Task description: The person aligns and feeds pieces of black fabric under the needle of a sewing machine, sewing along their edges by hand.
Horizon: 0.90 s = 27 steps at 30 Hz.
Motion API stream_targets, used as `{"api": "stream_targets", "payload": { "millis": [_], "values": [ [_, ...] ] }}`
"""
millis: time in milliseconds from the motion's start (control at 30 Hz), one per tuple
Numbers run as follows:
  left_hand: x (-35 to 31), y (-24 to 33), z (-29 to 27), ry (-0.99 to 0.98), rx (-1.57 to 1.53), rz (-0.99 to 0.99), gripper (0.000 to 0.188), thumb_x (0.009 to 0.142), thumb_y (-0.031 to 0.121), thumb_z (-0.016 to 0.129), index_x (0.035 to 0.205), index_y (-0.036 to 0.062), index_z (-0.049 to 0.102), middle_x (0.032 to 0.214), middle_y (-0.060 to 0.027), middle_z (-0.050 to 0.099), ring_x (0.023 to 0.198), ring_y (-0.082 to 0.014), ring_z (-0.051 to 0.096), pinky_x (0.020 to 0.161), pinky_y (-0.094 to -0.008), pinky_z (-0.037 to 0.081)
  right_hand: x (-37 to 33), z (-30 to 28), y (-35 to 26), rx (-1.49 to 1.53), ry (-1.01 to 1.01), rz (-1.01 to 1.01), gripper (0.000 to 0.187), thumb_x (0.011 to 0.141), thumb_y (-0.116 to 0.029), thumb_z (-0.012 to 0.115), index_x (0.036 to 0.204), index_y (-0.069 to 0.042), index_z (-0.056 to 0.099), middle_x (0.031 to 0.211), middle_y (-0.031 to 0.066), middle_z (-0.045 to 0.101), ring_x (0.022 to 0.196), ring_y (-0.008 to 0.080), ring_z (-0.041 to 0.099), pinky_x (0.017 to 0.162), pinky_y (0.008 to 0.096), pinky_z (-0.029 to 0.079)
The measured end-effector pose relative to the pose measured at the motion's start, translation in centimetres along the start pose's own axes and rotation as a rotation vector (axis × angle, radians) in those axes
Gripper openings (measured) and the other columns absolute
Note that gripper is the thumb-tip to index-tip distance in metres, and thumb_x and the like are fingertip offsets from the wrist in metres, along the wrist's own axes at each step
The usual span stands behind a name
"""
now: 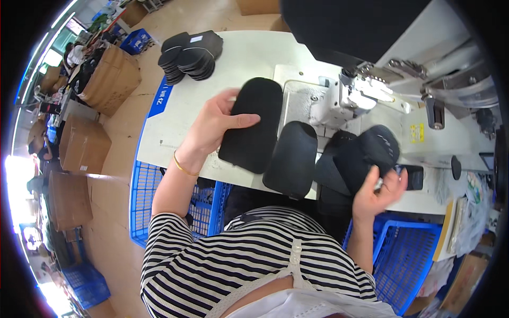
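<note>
My left hand (220,121) grips a black rounded fabric panel (253,135), its thumb lying across the top face. Just right of that, a second black rounded panel (293,159) lies at the table's front edge. My right hand (377,194) is beside a loose group of black fabric pieces (352,161); its fingers are bent but apart, with the thumb near the edge of an upper black piece (379,146). Something small and silvery shows among those fingers, too small to name. Behind the pieces stands the white head of a sewing machine (339,100).
Stacks of black panels (197,55) sit at the table's (238,55) far left corner. Blue baskets (143,196) (408,254) stand below the front edge on both sides. Cardboard boxes (85,143) line the floor at left. A dark machine part (350,26) overhangs the far side.
</note>
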<state>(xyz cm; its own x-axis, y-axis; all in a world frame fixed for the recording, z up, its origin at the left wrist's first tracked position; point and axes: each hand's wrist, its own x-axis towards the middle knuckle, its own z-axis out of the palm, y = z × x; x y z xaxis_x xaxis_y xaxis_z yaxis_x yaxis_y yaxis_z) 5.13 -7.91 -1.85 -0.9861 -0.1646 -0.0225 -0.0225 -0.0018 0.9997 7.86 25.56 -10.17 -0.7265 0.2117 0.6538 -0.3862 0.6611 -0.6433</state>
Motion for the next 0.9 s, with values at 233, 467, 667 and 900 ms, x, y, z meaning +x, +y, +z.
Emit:
{"api": "stream_targets", "payload": {
  "millis": [233, 467, 667, 900],
  "values": [
    [-2.9, 1.3, 8.2, -0.405, -0.334, -0.046, 0.027, 0.080, 0.000, 0.076, 0.104, -0.0078, 0.068, 0.096, -0.0100, 0.072, 0.083, -0.0123, 0.067, 0.078, -0.0271, 0.057, 4.0, 2.3, -5.6, 0.666, -0.445, -0.023, 0.017, 0.092, 0.006, 0.054, 0.105, 0.003, 0.064, 0.093, 0.0068, 0.062, 0.082, 0.0148, 0.057, 0.073, 0.0233, 0.044],
    [-1.3, 0.2, 8.7, -0.105, -0.518, 0.025, 0.018, 0.085, -0.003, 0.071, 0.103, -0.0030, 0.068, 0.098, -0.0093, 0.071, 0.088, -0.0131, 0.067, 0.080, -0.0285, 0.057, 2.4, 2.6, -6.5, 0.933, -0.479, 0.353, 0.015, 0.093, 0.001, 0.059, 0.106, 0.006, 0.063, 0.111, 0.0094, 0.059, 0.085, 0.0089, 0.062, 0.072, 0.0215, 0.050],
    [-0.7, -0.6, 7.5, -0.109, -0.512, 0.097, 0.022, 0.085, -0.008, 0.069, 0.106, -0.0026, 0.066, 0.103, -0.0117, 0.071, 0.090, -0.0174, 0.069, 0.084, -0.0285, 0.056, 2.3, 2.0, -6.7, 0.909, -0.500, 0.411, 0.015, 0.091, 0.007, 0.060, 0.106, 0.008, 0.063, 0.117, 0.0125, 0.056, 0.086, 0.0138, 0.065, 0.071, 0.0234, 0.056],
    [-0.5, -0.9, 7.9, -0.114, -0.534, 0.093, 0.025, 0.086, -0.009, 0.067, 0.109, -0.0015, 0.065, 0.107, -0.0121, 0.070, 0.095, -0.0183, 0.068, 0.089, -0.0300, 0.055, 2.4, 1.4, -6.2, 0.886, -0.497, 0.356, 0.014, 0.092, 0.007, 0.059, 0.106, 0.008, 0.061, 0.112, 0.0135, 0.060, 0.091, 0.0161, 0.067, 0.077, 0.0269, 0.059]
  ]
}}
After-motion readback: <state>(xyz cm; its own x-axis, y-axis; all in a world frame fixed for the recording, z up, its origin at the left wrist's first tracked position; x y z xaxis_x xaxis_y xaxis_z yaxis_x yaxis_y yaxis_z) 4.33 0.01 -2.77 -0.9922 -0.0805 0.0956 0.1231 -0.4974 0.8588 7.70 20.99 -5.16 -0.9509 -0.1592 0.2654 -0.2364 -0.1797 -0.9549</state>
